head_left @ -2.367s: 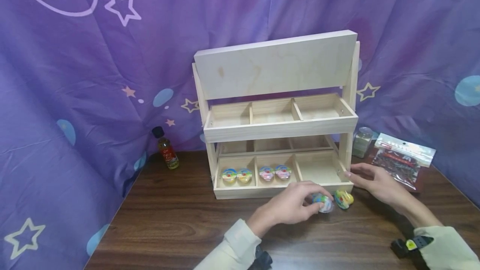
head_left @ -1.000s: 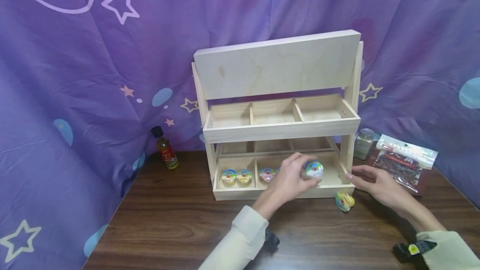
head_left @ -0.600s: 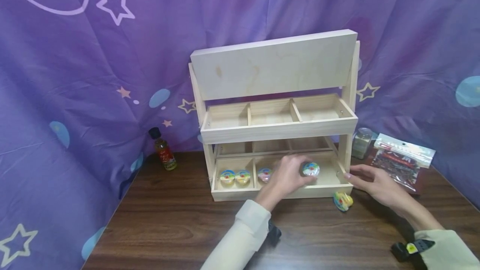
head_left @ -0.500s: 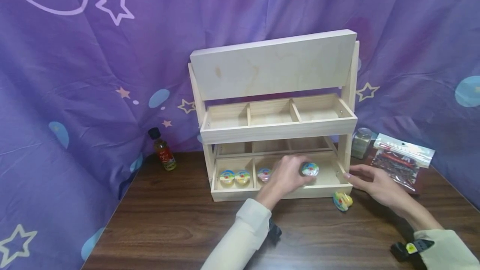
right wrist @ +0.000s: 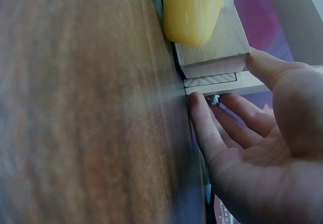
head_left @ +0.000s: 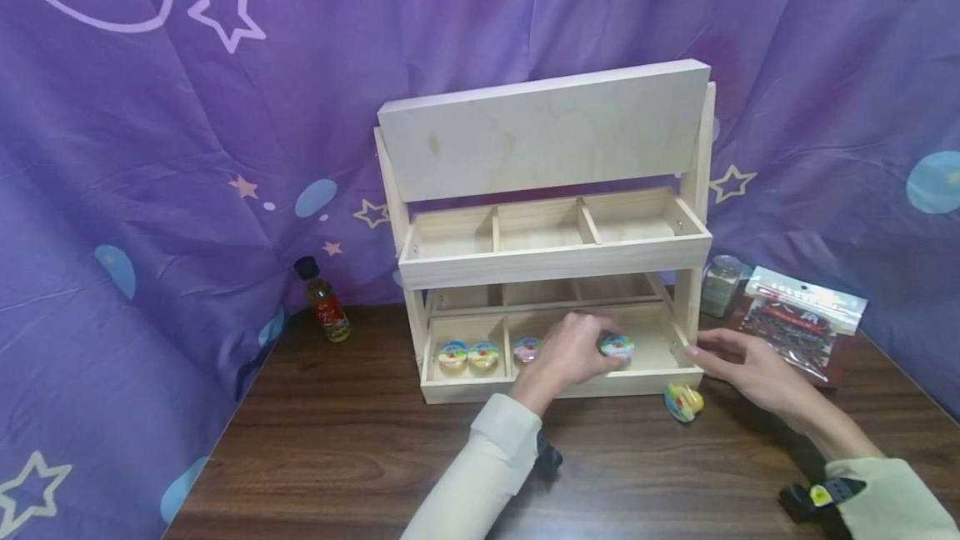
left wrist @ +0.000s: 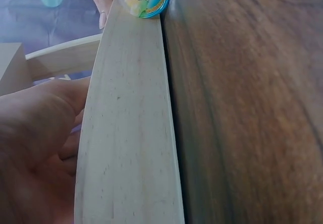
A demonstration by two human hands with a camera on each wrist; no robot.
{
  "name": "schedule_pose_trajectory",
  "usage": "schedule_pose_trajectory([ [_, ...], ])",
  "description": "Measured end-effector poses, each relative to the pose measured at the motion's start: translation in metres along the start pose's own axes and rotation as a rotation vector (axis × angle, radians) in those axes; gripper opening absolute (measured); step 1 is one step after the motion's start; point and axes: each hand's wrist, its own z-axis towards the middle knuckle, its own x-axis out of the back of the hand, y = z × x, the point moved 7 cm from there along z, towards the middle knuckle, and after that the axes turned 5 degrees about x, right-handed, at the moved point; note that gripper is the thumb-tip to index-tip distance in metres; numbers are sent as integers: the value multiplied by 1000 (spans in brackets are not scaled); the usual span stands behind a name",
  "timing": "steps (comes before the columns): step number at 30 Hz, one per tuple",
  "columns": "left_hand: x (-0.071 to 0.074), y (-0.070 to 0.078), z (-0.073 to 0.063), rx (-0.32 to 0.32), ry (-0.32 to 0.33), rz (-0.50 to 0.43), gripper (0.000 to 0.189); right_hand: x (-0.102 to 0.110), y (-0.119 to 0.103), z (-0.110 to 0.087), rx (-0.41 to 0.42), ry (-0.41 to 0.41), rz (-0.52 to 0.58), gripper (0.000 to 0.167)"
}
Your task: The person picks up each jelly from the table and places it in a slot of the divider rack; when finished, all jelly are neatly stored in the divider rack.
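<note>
My left hand (head_left: 572, 350) holds a jelly cup (head_left: 618, 347) by its side, low in the right compartment of the lower tray of a wooden rack (head_left: 555, 265). In the left wrist view the tray's front board hides that cup. My right hand (head_left: 757, 369) grips the rack's right end; the right wrist view shows its thumb on the tray corner and fingers on the outer side. A yellow jelly cup (right wrist: 192, 14) lies tipped on the table before that corner. Two yellow jelly cups (head_left: 468, 357) sit in the left compartment, a pink one (head_left: 527, 348) in the middle.
A sauce bottle (head_left: 327, 307) stands left of the rack. To the right are a glass jar (head_left: 722, 286) and a clear-fronted packet (head_left: 798, 327). The upper tray (head_left: 555, 263) overhangs the lower one. A purple curtain (head_left: 225, 148) hangs behind.
My left hand has lifted the jelly cup from the table, carried it over the tray's front board and lowered it into the right compartment, its lid turning upward. My right hand stays put.
</note>
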Motion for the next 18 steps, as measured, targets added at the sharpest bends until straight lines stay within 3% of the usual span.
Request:
schedule_pose_trajectory([
  [18,-1,2,-1,12,-41,-21,50,1,-3,0,7,10,3,63],
])
